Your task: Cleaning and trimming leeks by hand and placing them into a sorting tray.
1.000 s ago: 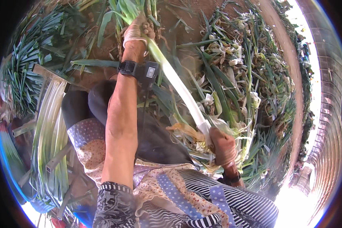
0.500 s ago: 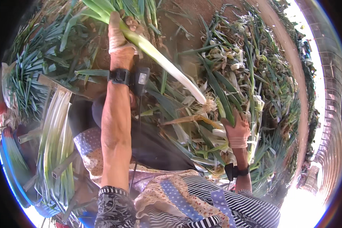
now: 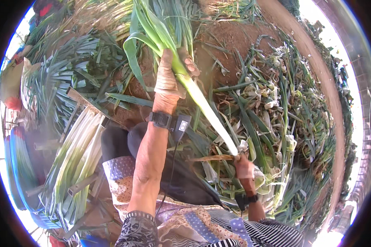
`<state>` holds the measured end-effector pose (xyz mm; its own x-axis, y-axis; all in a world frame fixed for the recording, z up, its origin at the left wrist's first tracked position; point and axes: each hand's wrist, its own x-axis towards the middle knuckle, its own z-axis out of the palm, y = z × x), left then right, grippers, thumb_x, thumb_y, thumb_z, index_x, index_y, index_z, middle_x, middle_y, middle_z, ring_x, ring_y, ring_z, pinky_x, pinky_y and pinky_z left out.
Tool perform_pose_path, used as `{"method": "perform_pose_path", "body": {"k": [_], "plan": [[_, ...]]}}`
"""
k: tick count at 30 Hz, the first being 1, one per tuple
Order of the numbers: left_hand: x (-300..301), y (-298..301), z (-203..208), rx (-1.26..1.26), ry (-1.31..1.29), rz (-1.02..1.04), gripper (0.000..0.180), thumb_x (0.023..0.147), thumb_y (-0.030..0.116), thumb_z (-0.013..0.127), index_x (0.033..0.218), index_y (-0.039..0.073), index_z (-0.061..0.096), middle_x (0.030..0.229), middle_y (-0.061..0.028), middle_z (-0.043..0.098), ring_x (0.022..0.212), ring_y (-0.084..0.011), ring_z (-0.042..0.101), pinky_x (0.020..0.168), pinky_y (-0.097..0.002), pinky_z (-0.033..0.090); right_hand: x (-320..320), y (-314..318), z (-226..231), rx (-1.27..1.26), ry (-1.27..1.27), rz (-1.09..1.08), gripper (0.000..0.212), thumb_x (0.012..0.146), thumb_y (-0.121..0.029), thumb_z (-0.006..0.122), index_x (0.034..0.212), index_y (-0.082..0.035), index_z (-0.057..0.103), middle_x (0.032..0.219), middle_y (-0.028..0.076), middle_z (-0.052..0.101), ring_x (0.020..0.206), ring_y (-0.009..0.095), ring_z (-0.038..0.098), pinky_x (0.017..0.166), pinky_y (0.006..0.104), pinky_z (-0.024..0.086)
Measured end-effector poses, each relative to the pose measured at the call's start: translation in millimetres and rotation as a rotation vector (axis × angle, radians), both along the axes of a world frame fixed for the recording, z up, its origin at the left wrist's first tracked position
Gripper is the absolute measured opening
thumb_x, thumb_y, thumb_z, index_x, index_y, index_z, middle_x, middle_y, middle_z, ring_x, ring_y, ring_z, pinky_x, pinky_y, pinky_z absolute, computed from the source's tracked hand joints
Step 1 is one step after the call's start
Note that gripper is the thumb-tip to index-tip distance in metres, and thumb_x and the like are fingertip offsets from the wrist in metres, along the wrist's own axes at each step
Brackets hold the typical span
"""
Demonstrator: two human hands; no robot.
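A long leek [image 3: 206,105] slants across the middle, its green leaves at the top and its white root end low and to the right. My left hand [image 3: 175,70], in a tan glove, is wrapped round the stalk just below the leaves. At the root end, my gloved right hand [image 3: 244,166] is closed on the tip; its fingers are small and partly blurred, and the roots are mostly hidden. Beneath and beside the right hand lies a heap of stripped leek leaves and peelings [image 3: 272,119].
Trimmed leeks [image 3: 76,148] lie side by side on a metal frame [image 3: 84,101] at my left. Beyond it is a pile of untrimmed leeks [image 3: 74,61]; more leeks [image 3: 173,24] lie ahead on brown soil [image 3: 226,37]. Blue-edged bundles [image 3: 22,164] stand at the far left.
My right hand has gone from open fingers over the peelings to closing at the leek's root end. The view has shifted, so the leek and my left arm appear lower and further right.
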<state>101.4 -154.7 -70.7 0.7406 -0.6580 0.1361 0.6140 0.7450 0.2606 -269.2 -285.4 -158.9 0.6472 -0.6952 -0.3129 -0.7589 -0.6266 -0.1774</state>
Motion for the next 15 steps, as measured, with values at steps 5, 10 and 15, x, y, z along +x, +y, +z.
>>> {"method": "perform_pose_path", "body": {"k": [5,10,15], "plan": [[2.6,-3.9,6.2,0.083,-0.031,0.092,0.053,0.077,0.053,0.068,0.096,0.006,0.057,0.082,-0.0108,0.06,0.073,-0.0238,0.061,0.067,-0.0387,0.052,-134.2,-52.0,-10.5,-0.015,0.254,-0.03,0.045,0.072,-0.034,0.069,0.112,-0.013,0.064,0.105,0.016,0.063,0.101,0.033,0.058,0.089,0.0409,0.045],[-4.6,-6.5,-6.3,0.087,-0.106,0.084,0.061,0.075,0.069,0.057,0.09,0.01,0.06,0.089,-0.0122,0.064,0.082,-0.0274,0.063,0.076,-0.0455,0.052,8.9,-61.8,89.6,0.01,-0.39,-0.23,0.043,0.077,-0.018,0.069,0.117,-0.005,0.058,0.112,0.012,0.061,0.093,0.026,0.064,0.084,0.034,0.05],[-14.8,-18.9,-4.3,0.104,-0.194,0.147,0.071,0.069,0.08,0.049,0.088,0.012,0.06,0.096,-0.0116,0.064,0.093,-0.0288,0.062,0.076,-0.0457,0.052,157.5,-39.8,104.7,-0.024,-0.541,0.702,0.045,0.069,0.003,0.062,0.109,-0.016,0.062,0.113,0.003,0.06,0.095,0.02,0.063,0.077,0.0265,0.056]]}}
